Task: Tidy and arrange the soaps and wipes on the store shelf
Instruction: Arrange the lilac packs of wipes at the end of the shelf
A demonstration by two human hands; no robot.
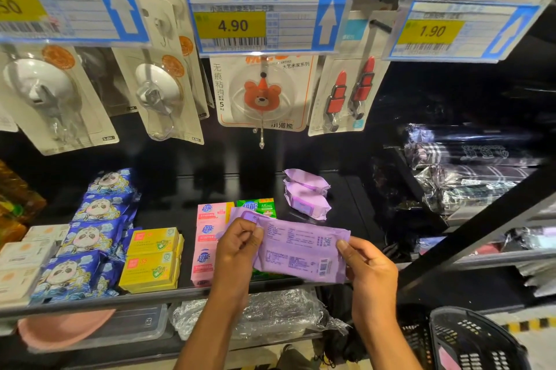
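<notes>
**A:** While we logged this one, both hands held the purple wipes pack [301, 252] over the near edge of the shelf [120, 302], in front of the pink soaps [207, 237].

**B:** Grip?

**A:** We saw the left hand [237, 244] pinching the pack's left end, fingers curled. The right hand [368, 267] pinched the right end between thumb and fingers. The pack was off the shelf, label side up.

**B:** Progress?

**A:** Partway, we judged. The yellow soaps [153, 258], pink soaps and blue panda packs [90, 231] sat in rows on the left. The green soap [260, 207] was partly hidden behind the held pack. Two more purple packs [305, 193] lay skewed at the far right, apart from the rest.

**B:** What was left?

**A:** We guessed: set this pack down and line those two up with it. The basket [469, 336], near right, held something pinkish. We couldn't tell what.
</notes>
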